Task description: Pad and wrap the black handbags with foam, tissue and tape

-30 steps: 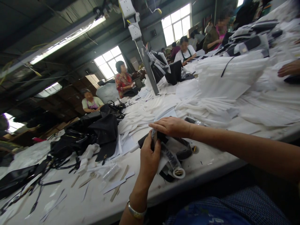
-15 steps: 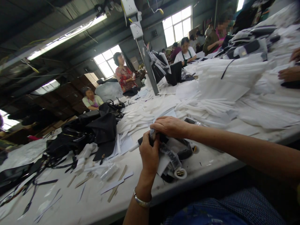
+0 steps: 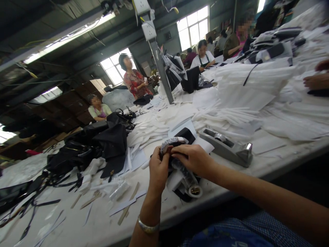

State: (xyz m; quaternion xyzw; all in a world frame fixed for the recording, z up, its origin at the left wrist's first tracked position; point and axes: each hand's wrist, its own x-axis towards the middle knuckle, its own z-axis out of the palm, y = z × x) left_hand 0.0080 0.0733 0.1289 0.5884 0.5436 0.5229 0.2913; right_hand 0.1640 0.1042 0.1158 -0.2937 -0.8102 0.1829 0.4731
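A dark handbag [image 3: 180,197], partly covered in white sheet, lies at the table's front edge before me. Its curved handle [image 3: 173,140] is wrapped in crinkled clear film. My left hand [image 3: 159,168] is closed on the handle's near end, thumb towards the right hand. Close beside it, my right hand [image 3: 195,159] has its fingers pressed together on the same handle; the exact contact is hidden. Below my hands runs another film-wrapped strap [image 3: 187,175], ending at a white roll with gold metal inside [image 3: 195,190].
A grey tape dispenser [image 3: 226,145] stands right of my hands. Black bags [image 3: 113,144] are heaped on the left, near loose card strips [image 3: 128,204]. White foam sheets [image 3: 159,127] cover the table behind, around a metal post [image 3: 161,68]. A co-worker's hands [image 3: 317,80] show far right.
My right hand has moved down and right, off the top of the handle, uncovering its wrapped curve. The tape dispenser now shows fully. My left hand has shifted slightly left.
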